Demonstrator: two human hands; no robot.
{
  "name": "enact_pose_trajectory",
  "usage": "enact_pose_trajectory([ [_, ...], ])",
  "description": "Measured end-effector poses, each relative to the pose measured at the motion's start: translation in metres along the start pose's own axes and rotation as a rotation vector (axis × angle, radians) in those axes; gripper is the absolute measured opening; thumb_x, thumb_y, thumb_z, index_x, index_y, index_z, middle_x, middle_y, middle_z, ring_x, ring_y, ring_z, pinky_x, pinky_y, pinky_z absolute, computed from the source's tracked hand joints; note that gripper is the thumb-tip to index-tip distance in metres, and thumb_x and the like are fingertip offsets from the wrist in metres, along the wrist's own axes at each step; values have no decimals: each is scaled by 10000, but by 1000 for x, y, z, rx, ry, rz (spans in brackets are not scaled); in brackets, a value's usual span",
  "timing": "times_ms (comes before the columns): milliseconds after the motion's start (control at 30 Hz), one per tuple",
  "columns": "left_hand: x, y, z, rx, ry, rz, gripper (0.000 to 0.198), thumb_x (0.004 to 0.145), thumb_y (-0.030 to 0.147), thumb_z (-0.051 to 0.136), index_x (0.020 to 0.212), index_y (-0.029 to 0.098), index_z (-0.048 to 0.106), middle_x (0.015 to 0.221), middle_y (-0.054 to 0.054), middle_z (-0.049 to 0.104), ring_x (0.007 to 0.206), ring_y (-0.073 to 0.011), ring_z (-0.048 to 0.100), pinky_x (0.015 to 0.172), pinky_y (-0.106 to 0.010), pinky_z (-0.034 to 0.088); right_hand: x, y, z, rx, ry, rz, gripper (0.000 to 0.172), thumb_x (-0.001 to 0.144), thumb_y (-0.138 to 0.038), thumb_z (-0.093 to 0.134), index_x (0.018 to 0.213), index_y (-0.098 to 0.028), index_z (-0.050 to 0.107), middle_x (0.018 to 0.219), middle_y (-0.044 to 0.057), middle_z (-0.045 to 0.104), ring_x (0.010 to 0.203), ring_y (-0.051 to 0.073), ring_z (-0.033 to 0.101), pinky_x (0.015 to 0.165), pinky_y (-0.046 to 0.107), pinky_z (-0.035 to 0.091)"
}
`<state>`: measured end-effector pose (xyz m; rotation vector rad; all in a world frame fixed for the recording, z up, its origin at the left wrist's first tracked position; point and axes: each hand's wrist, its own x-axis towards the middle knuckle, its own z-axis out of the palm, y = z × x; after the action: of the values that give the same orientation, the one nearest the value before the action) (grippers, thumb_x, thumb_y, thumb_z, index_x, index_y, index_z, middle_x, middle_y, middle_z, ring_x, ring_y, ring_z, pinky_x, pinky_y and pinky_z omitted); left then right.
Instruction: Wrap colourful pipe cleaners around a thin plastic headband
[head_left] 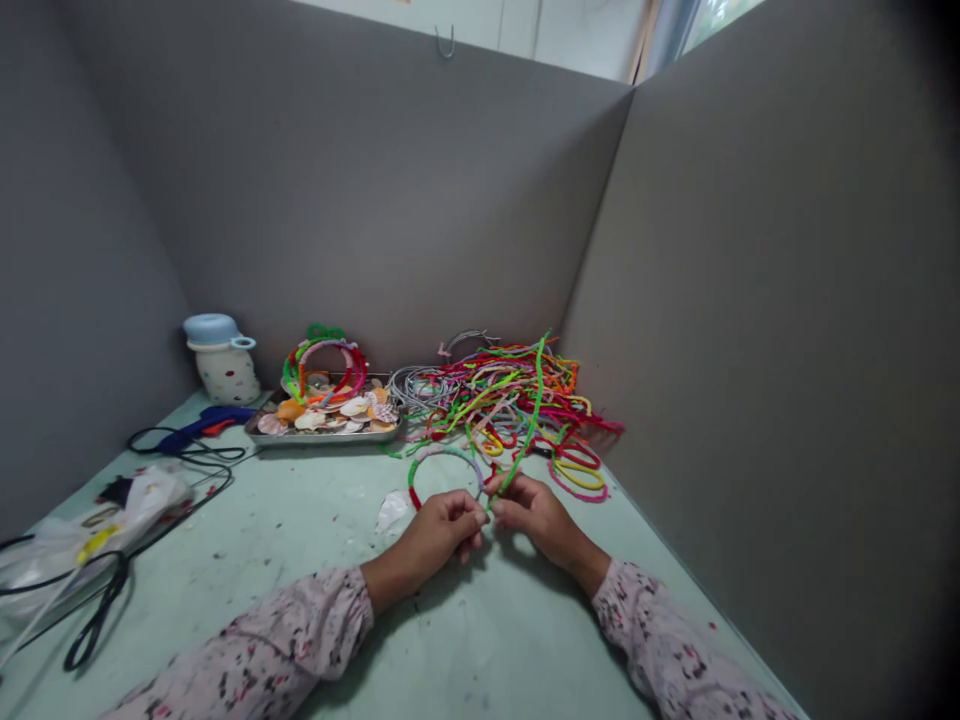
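Observation:
My left hand (439,530) and my right hand (536,515) meet at the middle of the pale green table (315,560), fingers pinched together. Between them is one end of a headband (442,462) wrapped in red, green and lilac pipe cleaner, arching away from me. My right hand pinches a long green pipe cleaner (531,410) that rises up and back over the pile. My left hand grips the headband's end right beside it.
A pile of coloured pipe cleaners (517,400) lies at the back right against the grey partition. A metal tray (330,435) holds shells and wrapped headbands. A blue glue gun (202,425) with black cables, a spotted jar (223,362) and plastic bags (90,535) sit left.

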<state>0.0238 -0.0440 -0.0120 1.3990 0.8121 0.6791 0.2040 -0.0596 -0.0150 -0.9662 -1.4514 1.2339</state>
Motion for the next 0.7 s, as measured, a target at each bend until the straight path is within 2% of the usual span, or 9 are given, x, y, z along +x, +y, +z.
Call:
enact_pose_trajectory([
  [67, 0, 1, -1, 43, -2, 11, 311, 774, 449, 597, 729, 153, 514, 572, 23, 551, 395, -53, 424, 396, -185, 272, 0, 1, 2, -51, -30, 21, 254, 757, -367, 692, 891, -161, 629, 670, -18, 596, 558, 98, 531, 544, 223, 422],
  [133, 1, 3, -5, 102, 33, 53, 305, 798, 449, 566, 738, 151, 534, 573, 27, 537, 417, -61, 417, 407, -190, 277, 2, 1, 2, -106, 32, 7, 228, 781, -369, 658, 856, -154, 641, 628, -15, 595, 548, 100, 531, 542, 223, 421],
  [267, 4, 10, -18, 241, 279, 212, 244, 846, 401, 502, 822, 166, 562, 660, 22, 551, 510, -89, 457, 485, -211, 349, 10, 6, -5, -147, 288, 14, 263, 780, -394, 637, 878, -150, 645, 590, -12, 593, 527, 113, 533, 517, 229, 431],
  [333, 4, 12, -24, 406, 394, 285, 199, 856, 355, 487, 854, 177, 576, 721, 5, 576, 602, -115, 505, 553, -229, 380, 13, 10, -10, -161, 354, 34, 299, 774, -414, 634, 903, -145, 648, 574, -14, 583, 509, 115, 525, 487, 226, 423],
  [367, 5, 11, -25, 515, 410, 317, 179, 855, 331, 490, 862, 180, 587, 757, -6, 589, 651, -128, 523, 595, -242, 393, 14, 13, -12, -162, 376, 40, 313, 770, -423, 634, 908, -143, 647, 569, -16, 578, 501, 114, 520, 479, 226, 421],
  [433, 5, 9, -25, 744, 401, 380, 149, 842, 299, 516, 862, 186, 611, 840, -30, 601, 748, -151, 542, 670, -266, 407, 15, 18, -14, -164, 395, 39, 321, 766, -433, 636, 902, -142, 644, 567, -18, 571, 492, 112, 513, 475, 227, 421],
  [533, 6, 3, -19, 1023, 323, 420, 132, 792, 302, 605, 854, 191, 639, 908, -57, 594, 869, -194, 542, 744, -298, 412, 14, 22, -13, -187, 375, 21, 308, 777, -430, 632, 896, -147, 641, 572, -20, 564, 502, 114, 514, 492, 234, 430],
  [700, 11, -5, -15, 1221, 302, 397, 101, 830, 239, 555, 822, 171, 629, 862, -73, 589, 848, -204, 530, 744, -319, 406, 13, 24, -8, -192, 327, 34, 296, 786, -426, 635, 899, -152, 632, 607, -15, 570, 533, 123, 539, 522, 246, 456],
])
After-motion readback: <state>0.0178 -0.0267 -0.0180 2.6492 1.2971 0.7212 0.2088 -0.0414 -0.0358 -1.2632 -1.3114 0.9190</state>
